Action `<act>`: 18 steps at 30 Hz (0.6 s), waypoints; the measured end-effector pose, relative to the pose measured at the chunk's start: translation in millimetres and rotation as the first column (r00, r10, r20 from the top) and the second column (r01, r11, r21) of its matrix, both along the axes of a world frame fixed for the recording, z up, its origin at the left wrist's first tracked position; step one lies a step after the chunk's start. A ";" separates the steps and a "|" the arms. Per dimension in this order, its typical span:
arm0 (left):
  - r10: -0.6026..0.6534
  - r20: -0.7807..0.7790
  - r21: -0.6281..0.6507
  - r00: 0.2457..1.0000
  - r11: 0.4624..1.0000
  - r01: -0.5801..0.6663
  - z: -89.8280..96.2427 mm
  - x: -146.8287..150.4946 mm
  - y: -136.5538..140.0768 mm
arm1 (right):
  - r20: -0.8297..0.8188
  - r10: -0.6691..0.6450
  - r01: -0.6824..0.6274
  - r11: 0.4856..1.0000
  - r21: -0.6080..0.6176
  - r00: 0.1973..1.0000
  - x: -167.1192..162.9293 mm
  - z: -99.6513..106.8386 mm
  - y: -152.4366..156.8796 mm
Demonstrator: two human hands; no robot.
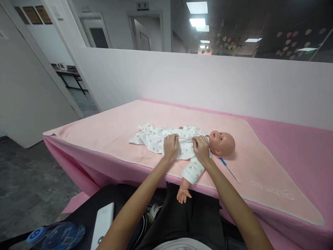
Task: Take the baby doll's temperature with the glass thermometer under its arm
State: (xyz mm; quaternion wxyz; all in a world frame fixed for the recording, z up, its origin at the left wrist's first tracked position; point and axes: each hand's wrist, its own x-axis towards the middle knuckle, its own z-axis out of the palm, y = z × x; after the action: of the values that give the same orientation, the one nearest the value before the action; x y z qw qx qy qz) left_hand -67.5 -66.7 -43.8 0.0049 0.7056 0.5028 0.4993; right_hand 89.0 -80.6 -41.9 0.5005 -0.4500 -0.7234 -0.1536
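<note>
A baby doll (223, 144) lies on its back, head to the right, dressed in a white printed outfit (156, 135). Over its belly my left hand (171, 146) is closed, pinching the front of the outfit. Near the doll's chest my right hand (201, 147) also pinches the cloth. A thin white edge of the outfit runs taut between both hands; whether it has fasteners I cannot make out. The doll's near arm (184, 191) hangs over the table edge below my right wrist. Beside the doll's head lies a thin stick with a blue end (230, 170), perhaps a thermometer.
A pale pink mat (117, 121) covers the table over a darker pink cloth (307, 149). At lower left, a white power bank-like block (102, 222) and a clear bottle with a blue cap (63, 236) lie on a black surface. A white wall (208, 83) stands behind.
</note>
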 end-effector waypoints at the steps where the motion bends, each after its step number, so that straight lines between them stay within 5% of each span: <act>1: -0.001 0.002 0.000 1.000 1.000 0.001 0.2 0.0 -0.2 | 0.000 -0.003 0.003 1.000 -0.001 1.000 -0.1 0.3 -0.1; 18: 0.040 -0.006 0.066 0.999 0.997 -0.040 4.4 1.9 -2.1 | 0.012 -0.043 0.043 0.999 -0.026 0.999 -0.3 0.7 -1.6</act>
State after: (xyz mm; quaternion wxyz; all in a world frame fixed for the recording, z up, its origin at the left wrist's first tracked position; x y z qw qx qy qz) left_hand -65.6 -68.8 -39.4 -0.0304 0.6970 0.5001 0.5130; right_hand 88.8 -82.2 -41.2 0.4871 -0.4710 -0.7184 -0.1576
